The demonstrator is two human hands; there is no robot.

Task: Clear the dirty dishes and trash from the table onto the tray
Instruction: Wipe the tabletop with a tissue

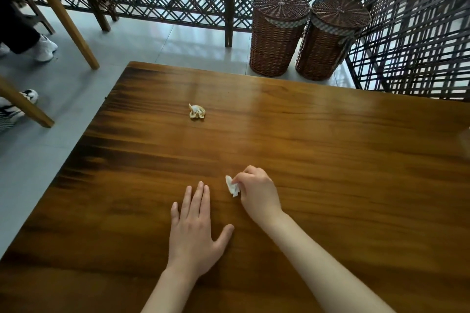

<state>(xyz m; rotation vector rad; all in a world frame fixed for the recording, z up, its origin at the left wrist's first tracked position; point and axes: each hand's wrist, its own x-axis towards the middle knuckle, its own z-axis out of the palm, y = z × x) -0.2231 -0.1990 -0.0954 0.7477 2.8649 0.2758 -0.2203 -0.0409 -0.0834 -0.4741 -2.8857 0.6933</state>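
Dining-room corner: dark lattice screen along the back, grey tile floor, two lidded wicker baskets (309, 35) side by side at about 1 o'clock beyond the far edge of the wooden surface (330, 160). Chair legs and someone's white shoes (43, 48) sit at 10 o'clock, off the surface. The right hand (256, 190), near centre at roughly 5 o'clock, has its fingers curled and pinches a small white crumpled tissue (232, 186) between thumb and fingertips; a light pinch fits, since the wad is soft and weighs next to nothing. The tissue looks at or just above the wood; cannot tell if it is lifted clear. The left hand (194, 231) lies flat just beside it at 6 o'clock, fingers straight and together, thumb spread, palm down and holding nothing, probably just resting or steadying the body during the reach. A second piece of trash, a yellowish crumpled wrapper (196, 111), lies alone at 11 o'clock, well apart from both hands and untouched. No tray or dishes are visible; a blurred pale shape at the right edge, 3 o'clock, cannot be identified. Judgement: trash pickup is under way, with the wrapper left to collect, and the tray likely sits outside the view.
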